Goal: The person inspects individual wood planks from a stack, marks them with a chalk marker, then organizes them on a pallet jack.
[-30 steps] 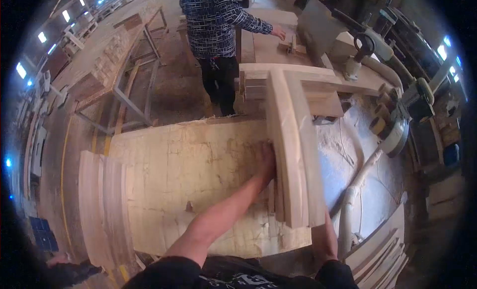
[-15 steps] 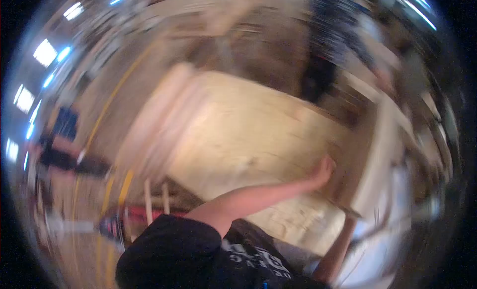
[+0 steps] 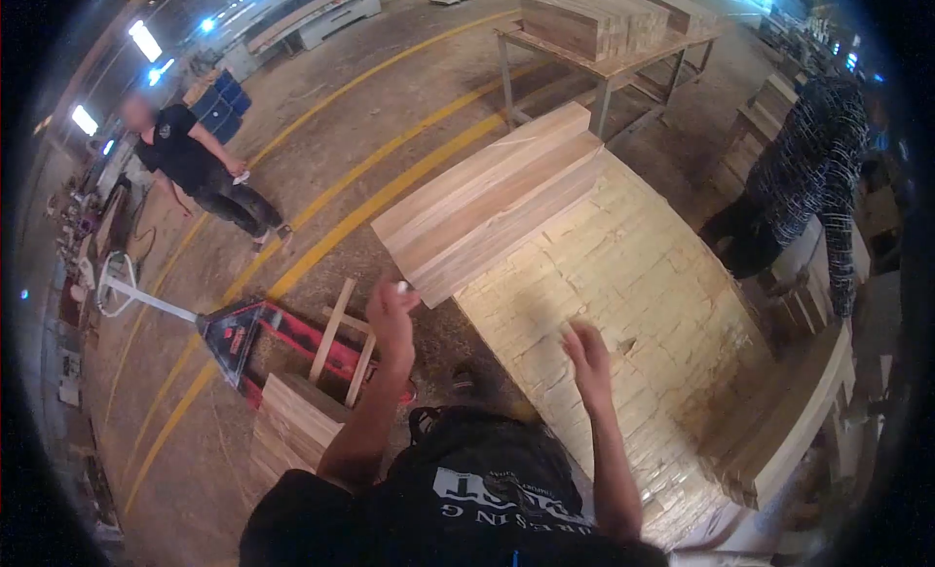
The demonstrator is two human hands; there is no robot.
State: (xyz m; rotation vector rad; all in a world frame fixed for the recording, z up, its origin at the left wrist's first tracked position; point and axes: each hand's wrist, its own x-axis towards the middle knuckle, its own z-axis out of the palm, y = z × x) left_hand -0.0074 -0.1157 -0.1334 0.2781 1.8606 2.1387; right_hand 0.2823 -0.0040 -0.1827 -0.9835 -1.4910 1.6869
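Observation:
My left hand (image 3: 392, 323) is raised by the near end of several long planks (image 3: 497, 202), its fingers curled in. A small white spot shows at its fingertips; what it is cannot be made out. My right hand (image 3: 588, 364) hovers over the pale, rough-surfaced wooden top (image 3: 633, 275), fingers apart and holding nothing. The planks lie side by side along the far left edge of that top. More boards (image 3: 789, 421) stand along its right edge.
A red pallet jack (image 3: 302, 331) and stacked wood (image 3: 297, 421) are at the left. Beyond them a person (image 3: 185, 153) in dark clothes is on the floor area. Another person (image 3: 804, 168) is at the right. A metal-legged table (image 3: 604, 72) bears wood blocks at the back.
My head view has turned and become sharper. My left hand has moved from over the wooden top to the planks' near end; my right hand has left the boards at the right.

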